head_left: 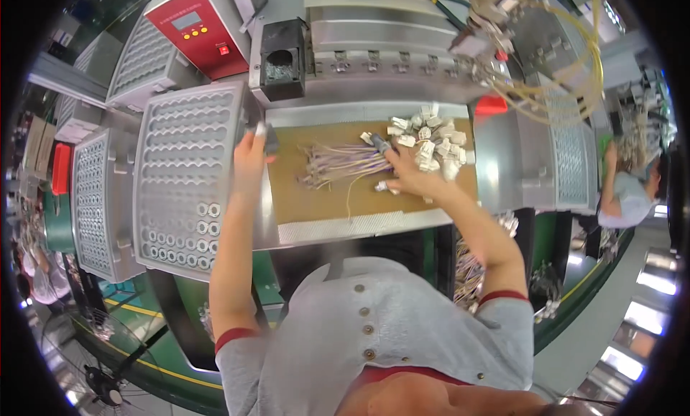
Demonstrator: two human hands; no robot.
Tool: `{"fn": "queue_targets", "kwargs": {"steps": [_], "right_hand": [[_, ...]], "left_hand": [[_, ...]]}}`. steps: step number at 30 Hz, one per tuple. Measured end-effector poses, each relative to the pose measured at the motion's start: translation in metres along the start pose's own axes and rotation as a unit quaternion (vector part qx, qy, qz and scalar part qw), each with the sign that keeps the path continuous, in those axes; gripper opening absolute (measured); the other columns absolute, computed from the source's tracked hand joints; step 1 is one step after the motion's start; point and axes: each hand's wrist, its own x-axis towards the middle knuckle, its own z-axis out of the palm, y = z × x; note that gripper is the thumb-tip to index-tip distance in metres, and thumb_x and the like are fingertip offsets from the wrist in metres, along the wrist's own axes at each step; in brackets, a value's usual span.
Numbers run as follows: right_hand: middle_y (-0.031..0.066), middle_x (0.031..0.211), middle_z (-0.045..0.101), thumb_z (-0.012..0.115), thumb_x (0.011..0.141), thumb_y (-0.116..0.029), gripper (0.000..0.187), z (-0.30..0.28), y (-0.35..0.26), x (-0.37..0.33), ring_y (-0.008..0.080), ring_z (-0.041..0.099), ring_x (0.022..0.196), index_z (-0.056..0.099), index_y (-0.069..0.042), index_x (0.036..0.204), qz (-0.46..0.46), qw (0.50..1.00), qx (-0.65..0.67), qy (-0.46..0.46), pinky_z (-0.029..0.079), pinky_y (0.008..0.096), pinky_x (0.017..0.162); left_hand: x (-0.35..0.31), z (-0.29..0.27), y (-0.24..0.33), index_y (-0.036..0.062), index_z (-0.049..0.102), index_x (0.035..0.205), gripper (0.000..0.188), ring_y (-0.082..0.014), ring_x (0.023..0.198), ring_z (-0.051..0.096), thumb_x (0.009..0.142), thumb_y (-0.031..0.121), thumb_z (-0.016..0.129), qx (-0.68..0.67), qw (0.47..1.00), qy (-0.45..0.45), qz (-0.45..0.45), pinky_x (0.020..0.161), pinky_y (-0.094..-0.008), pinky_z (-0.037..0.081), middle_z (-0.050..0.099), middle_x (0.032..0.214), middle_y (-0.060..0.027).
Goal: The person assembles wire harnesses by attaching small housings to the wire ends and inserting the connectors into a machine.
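Nearest is the person's grey shirt with red cuffs, its front lined with buttons. Beyond it the two hands are well apart, spread to either side of a brown mat on the metal worktop. The right hand reaches over the plug end of a bundle of purple and pale wires lying on the mat, its fingers bent around that end; how firmly they grip cannot be told. The left hand, blurred, is at the mat's left edge, its fingertips at a small white piece; whether they pinch it cannot be told. Just left of that forearm a large grey tray holds metal rings in its nearest rows. A heap of white plugs lies on the mat's right side, beside the right hand. Farther back stand a black block with a round hole and a red-fronted box with yellow buttons, while pliers lie at the far edge.
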Motion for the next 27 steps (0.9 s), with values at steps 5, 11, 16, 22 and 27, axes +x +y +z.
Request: {"fn": "queue_targets", "kwargs": {"steps": [5,11,16,22,27], "right_hand": [[0.0152,0.092,0.048,0.062,0.068,-0.018,0.040,-0.039,-0.032,0.023,0.0330,0.050,0.083,0.047,-0.003,0.102,0.036,0.999,0.006,-0.008,0.043,0.0390,0.069],[0.0143,0.077,0.052,0.057,0.071,-0.009,0.025,0.012,-0.031,0.087,0.0316,0.053,0.073,0.050,-0.001,0.094,-0.005,0.978,0.190,0.080,0.043,0.0374,0.064],[0.0063,0.082,0.060,0.057,0.074,-0.003,0.028,0.003,-0.043,0.088,0.0107,0.057,0.071,0.052,0.000,0.101,0.098,0.925,0.360,0.072,0.044,0.0231,0.068],[0.0056,0.092,0.058,0.055,0.074,0.004,0.033,-0.004,-0.042,0.070,0.0119,0.056,0.083,0.050,0.002,0.106,0.157,0.767,0.616,0.088,0.044,0.0247,0.075],[0.0071,0.093,0.058,0.054,0.072,0.006,0.034,-0.020,-0.042,0.064,0.0126,0.055,0.084,0.050,0.001,0.106,0.149,0.732,0.661,0.071,0.044,0.0257,0.074]], "left_hand": [[-0.062,-0.003,-0.014,0.0041,0.054,0.103,0.028,-0.0190,0.081,0.054,0.079,0.020,0.055,0.178,0.978,0.011,0.108,0.068,-0.0320,0.046,0.056,0.093,-0.0097],[-0.082,0.032,-0.017,0.0035,0.060,0.085,0.023,-0.0268,0.085,0.051,0.065,0.014,0.066,0.390,0.844,-0.059,0.364,0.081,-0.0382,0.037,0.057,0.084,-0.0104],[-0.091,0.013,-0.014,0.0013,0.061,0.082,0.019,-0.0260,0.083,0.053,0.066,0.010,0.065,0.309,0.906,-0.110,0.266,0.078,-0.0356,0.040,0.058,0.086,-0.0105],[-0.060,0.031,0.032,-0.0001,0.054,0.104,0.036,-0.0268,0.088,0.055,0.073,0.014,0.063,0.221,0.940,0.007,0.258,0.079,-0.0325,0.042,0.057,0.098,-0.0141],[-0.030,0.040,0.013,-0.0003,0.057,0.102,0.032,-0.0125,0.086,0.055,0.072,0.007,0.065,0.123,0.961,-0.219,0.116,0.076,-0.0248,0.043,0.060,0.095,-0.0054]]}}
